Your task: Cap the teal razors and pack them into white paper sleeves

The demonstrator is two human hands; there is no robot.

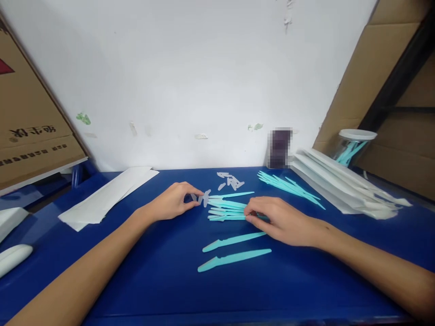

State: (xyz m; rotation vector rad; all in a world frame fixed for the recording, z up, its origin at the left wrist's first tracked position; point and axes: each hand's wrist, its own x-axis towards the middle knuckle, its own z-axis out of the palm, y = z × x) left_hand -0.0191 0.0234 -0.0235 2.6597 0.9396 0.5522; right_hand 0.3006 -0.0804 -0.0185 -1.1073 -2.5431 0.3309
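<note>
Mid-frame, the left hand (173, 202) narrowly pinches a translucent cap (205, 199); the right hand (277, 220) grips turquoise razors (228, 205), likely light, stiff, slick: best taken by the handles (251, 254).

A cardboard box (30, 97) at the far left carries dark printed characters in two rows. The upper row (33, 131) is large, apparently three Chinese characters that seem to stand upside down, with a tiny round mark (13, 140) beneath. The lower row (34, 155) is smaller and blurred. Neither can be read with certainty. A red printed shape (4, 67) is cut off by the left edge.
</note>
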